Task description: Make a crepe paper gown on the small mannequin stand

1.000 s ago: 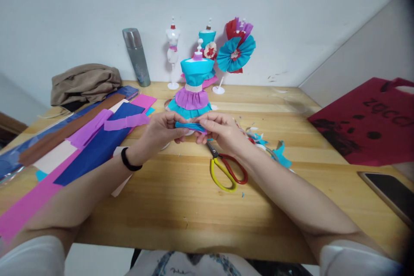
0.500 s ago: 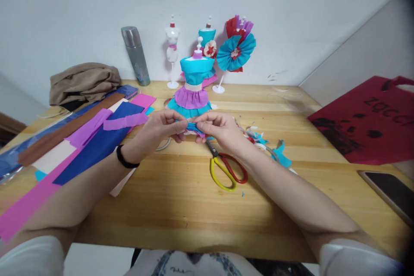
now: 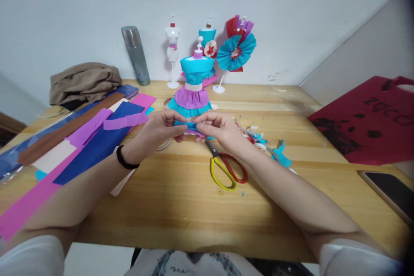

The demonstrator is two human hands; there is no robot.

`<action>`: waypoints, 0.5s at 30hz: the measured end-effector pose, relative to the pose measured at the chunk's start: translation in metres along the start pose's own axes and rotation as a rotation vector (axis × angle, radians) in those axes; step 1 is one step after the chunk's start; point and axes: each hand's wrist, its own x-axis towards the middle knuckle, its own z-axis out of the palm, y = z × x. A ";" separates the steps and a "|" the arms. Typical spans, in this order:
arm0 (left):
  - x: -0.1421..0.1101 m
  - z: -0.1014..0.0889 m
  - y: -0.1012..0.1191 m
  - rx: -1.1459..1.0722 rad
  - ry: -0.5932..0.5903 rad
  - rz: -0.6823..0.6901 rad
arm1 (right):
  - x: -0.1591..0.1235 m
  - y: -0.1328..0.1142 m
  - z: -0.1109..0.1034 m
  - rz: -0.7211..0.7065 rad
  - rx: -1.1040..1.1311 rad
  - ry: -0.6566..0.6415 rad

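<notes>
Between my two hands is a small blue piece of pleated crepe paper (image 3: 191, 125), with a purple edge showing beneath it. My left hand (image 3: 164, 126) pinches its left end between thumb and fingers. At the other end my right hand (image 3: 217, 128) pinches it the same way. Right behind the hands stands a mini dress form (image 3: 196, 71) in a blue bodice, a beige waistband and a purple and blue ruffled skirt. Scissors (image 3: 226, 171) with one yellow and one red handle lie below my right hand, their blades partly hidden.
Several strips of coloured paper (image 3: 100, 142) spread over the left of the table. A bare white dress form (image 3: 172, 47), a grey flask (image 3: 136, 56) and a form with a large blue paper flower (image 3: 237, 53) stand at the back. Rightward are paper scraps (image 3: 282, 154), a red bag (image 3: 371, 120) and a phone (image 3: 390, 194).
My left thumb has shifted slightly, and more of the blue pleated paper shows by it. The hands stay in nearly the same place.
</notes>
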 end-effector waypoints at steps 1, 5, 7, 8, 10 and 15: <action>0.000 0.000 0.000 0.004 0.000 -0.001 | 0.000 0.000 0.000 -0.001 -0.005 -0.003; 0.000 -0.001 -0.002 0.013 0.004 -0.004 | 0.001 0.004 0.000 -0.007 -0.031 -0.001; 0.000 -0.001 -0.003 0.015 0.006 -0.002 | 0.002 0.008 -0.001 -0.017 -0.051 -0.001; 0.001 -0.001 -0.003 0.014 0.009 0.000 | 0.003 0.010 -0.002 -0.024 -0.063 -0.003; 0.001 -0.001 -0.004 0.010 0.013 0.001 | 0.004 0.012 -0.003 -0.037 -0.089 -0.002; 0.000 0.000 -0.003 0.003 0.023 -0.009 | 0.002 0.011 -0.003 -0.053 -0.147 -0.009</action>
